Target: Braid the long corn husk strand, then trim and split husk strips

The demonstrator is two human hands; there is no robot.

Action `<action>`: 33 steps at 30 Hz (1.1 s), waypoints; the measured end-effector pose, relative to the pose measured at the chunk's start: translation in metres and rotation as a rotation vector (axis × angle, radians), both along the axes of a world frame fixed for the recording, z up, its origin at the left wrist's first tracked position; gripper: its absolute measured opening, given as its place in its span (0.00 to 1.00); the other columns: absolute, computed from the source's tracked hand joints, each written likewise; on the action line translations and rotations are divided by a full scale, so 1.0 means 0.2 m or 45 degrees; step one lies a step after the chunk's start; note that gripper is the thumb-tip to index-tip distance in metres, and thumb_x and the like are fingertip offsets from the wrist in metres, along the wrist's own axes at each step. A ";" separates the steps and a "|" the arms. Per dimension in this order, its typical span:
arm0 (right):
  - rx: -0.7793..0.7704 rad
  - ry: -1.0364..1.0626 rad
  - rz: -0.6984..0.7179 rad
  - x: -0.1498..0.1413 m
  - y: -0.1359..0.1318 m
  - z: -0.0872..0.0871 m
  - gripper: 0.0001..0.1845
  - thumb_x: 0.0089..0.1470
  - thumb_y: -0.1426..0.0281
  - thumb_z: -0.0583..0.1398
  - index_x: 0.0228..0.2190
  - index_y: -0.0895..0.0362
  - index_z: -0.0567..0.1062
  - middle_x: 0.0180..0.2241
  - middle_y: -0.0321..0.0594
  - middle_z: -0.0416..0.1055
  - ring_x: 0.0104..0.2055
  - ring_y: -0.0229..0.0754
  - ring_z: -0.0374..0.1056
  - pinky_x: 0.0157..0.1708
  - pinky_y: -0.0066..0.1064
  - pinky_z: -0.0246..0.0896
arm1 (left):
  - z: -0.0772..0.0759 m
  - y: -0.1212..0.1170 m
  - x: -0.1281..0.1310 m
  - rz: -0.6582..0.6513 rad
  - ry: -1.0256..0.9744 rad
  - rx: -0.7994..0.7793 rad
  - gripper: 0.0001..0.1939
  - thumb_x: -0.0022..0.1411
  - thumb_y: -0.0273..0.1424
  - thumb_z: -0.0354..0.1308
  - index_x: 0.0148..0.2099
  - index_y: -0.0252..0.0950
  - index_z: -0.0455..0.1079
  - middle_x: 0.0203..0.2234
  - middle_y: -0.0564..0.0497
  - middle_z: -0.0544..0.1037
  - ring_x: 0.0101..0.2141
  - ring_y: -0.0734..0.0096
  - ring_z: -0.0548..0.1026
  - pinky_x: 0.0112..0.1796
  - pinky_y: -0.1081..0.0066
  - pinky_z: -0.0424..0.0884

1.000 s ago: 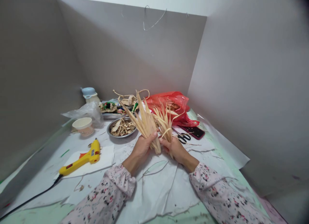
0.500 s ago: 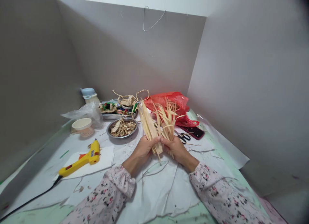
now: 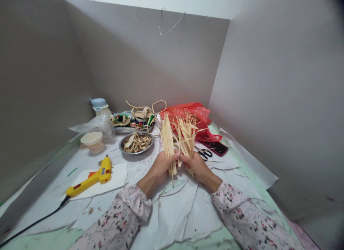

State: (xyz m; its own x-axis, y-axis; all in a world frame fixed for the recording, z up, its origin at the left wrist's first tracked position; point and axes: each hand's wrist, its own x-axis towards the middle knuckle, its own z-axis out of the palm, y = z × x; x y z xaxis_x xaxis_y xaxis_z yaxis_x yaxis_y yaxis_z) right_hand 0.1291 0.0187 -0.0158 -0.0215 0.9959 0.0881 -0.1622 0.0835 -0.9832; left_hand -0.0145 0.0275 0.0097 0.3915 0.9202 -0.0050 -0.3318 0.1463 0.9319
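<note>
My left hand [image 3: 160, 167] is closed round a bundle of flat, pale dried leaf strips [image 3: 167, 137] that stand nearly upright. In my right hand [image 3: 199, 166] is a second bundle of dried leaf strips [image 3: 188, 135], thinner and fanned out at the top. The two thumbs meet between the bundles, above the paper-covered table. Short lower ends of both bundles stick out below the hands. Black-handled scissors [image 3: 206, 154] lie just beyond my right hand, their blades partly hidden. A metal bowl [image 3: 136, 152] of leaf scraps stands beyond my left hand.
A yellow glue gun [image 3: 100, 174] lies on white paper at left, its cord trailing off. A paper cup [image 3: 92, 142], a blue-lidded bottle [image 3: 100, 105] and a tray [image 3: 126, 130] of craft pieces stand behind. A red plastic bag [image 3: 188, 110] and a phone [image 3: 216, 148] are at right.
The left bundle has turned more upright, its top shifting to the right toward the other bundle. My right hand and its bundle have hardly moved.
</note>
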 end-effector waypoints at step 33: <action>-0.010 0.065 0.050 0.01 0.00 0.01 0.17 0.47 0.57 0.64 0.23 0.57 0.68 0.13 0.27 0.56 0.16 0.30 0.48 0.17 0.26 0.39 | 0.00 0.01 0.00 0.114 -0.021 -0.090 0.15 0.45 0.35 0.71 0.30 0.31 0.71 0.18 0.54 0.70 0.20 0.79 0.68 0.24 0.77 0.66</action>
